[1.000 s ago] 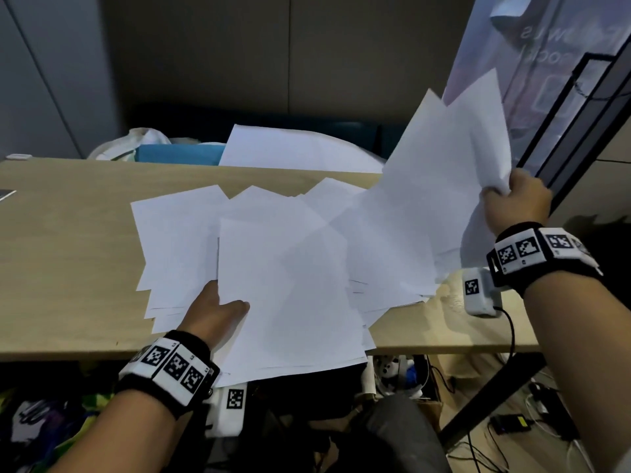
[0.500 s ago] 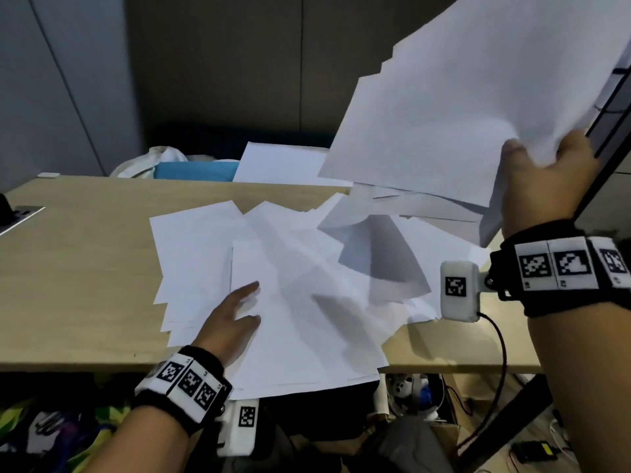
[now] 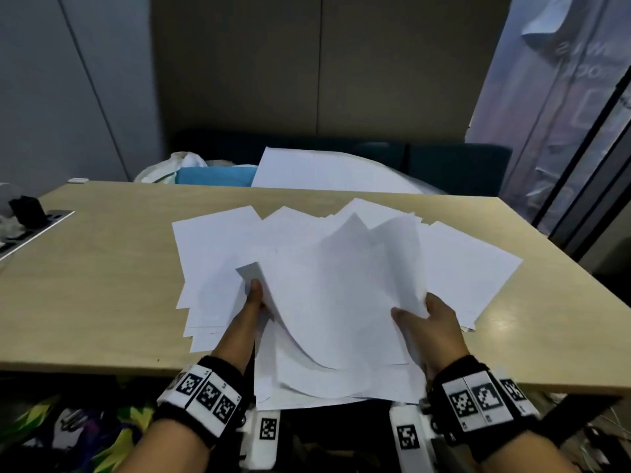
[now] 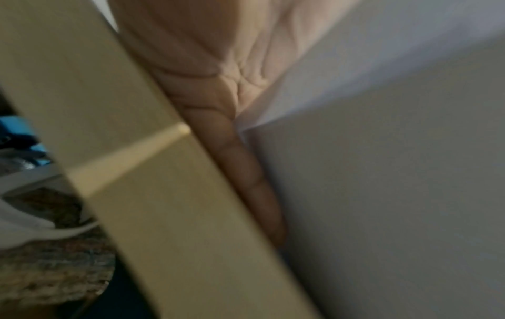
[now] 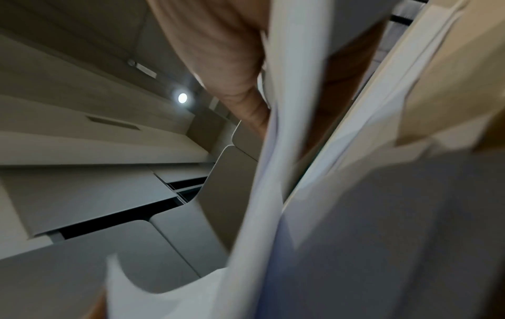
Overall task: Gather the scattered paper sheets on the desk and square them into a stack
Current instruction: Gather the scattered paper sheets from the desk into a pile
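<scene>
Sheets point(image 3: 218, 254) fan across the desk point(image 3: 102, 268) in the head view. A raised bundle point(image 3: 341, 302) sits between both hands, its long axis running away from the person. The right hand point(image 3: 433, 322) pinches its right edge, thumb on top. The left hand point(image 3: 251, 303) reaches under its left edge. Loose sheets lie outside each hand, probably to be swept inward. Left wrist: fingers point(image 4: 243, 172) straight, between desk and paper. Right wrist: thumb and fingers clamp blurred paper.

The paper sheets point(image 3: 341, 302) lie overlapped on the desk point(image 3: 102, 285), overhanging its near edge, the left hand point(image 3: 251, 308) at their left and the right hand point(image 3: 433, 322) at their right.
</scene>
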The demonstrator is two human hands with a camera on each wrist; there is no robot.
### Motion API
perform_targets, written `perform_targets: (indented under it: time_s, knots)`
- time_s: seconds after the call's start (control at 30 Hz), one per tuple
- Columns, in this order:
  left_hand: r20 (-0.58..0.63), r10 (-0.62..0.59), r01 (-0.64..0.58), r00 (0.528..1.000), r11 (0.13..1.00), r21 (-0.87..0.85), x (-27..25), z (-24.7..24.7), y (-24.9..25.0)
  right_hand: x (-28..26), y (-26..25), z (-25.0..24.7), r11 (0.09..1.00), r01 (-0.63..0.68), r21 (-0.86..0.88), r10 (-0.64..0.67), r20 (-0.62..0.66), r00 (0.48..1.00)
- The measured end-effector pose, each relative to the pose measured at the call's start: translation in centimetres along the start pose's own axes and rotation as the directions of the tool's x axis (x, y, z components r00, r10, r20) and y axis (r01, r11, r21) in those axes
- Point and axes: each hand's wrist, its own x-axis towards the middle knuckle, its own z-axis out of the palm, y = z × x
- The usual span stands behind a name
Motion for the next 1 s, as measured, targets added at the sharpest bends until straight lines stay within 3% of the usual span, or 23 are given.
perform_targets:
  time_s: [0.1, 0.23, 0.3, 0.43, 0.57, 0.73, 0.83, 1.0]
  knots:
    - [-0.001, 0.010, -0.010, 1.000, 1.000, -0.023, -0.2, 0.0, -0.2, 0.2, 0.0, -0.6, 0.999, -0.037, 0.008, 0.036, 0.029, 0.999]
    - [-0.083, 0.106, -0.094, 0.991, 0.986, 0.137, 0.3, -0.3, -1.1, 0.3, 0.1, -0.8, 0.994, -0.104, -0.013, 0.105, 0.073, 0.992]
    - [-0.178, 0.129, -0.081, 0.975, 0.964, 0.255, 0.6, -0.4, -1.6, 0.3, 0.1, -0.7, 0.994, -0.112, -0.010, 0.112, 0.033, 0.993]
    - [-0.261, 0.157, -0.056, 0.952, 0.933, 0.355, 1.6, -1.1, -2.0, 0.4, -0.2, -1.4, 0.977, -0.003, -0.211, 0.001, -0.013, 1.000]
    - [-0.289, 0.175, -0.061, 0.941, 0.930, 0.363, 2.0, -1.8, -2.1, 1.8, 0.4, -2.0, 0.938, -0.037, -0.344, 0.049, 0.025, 0.998]
    - [-0.297, 0.184, -0.061, 0.937, 0.923, 0.379, 2.0, -2.0, -1.9, 4.2, 0.5, -2.6, 0.861, 0.035, -0.507, 0.028, 0.116, 0.993]
    - [-0.310, 0.191, -0.065, 0.931, 0.925, 0.375, 2.1, -2.0, -1.9, 5.1, -1.2, -2.3, 0.768, 0.126, -0.628, -0.031, 0.159, 0.987]
    - [-0.308, 0.212, -0.082, 0.927, 0.919, 0.386, 1.7, -1.5, -1.8, 6.9, -5.0, 0.0, 0.515, 0.345, -0.785, -0.157, 0.310, 0.938]
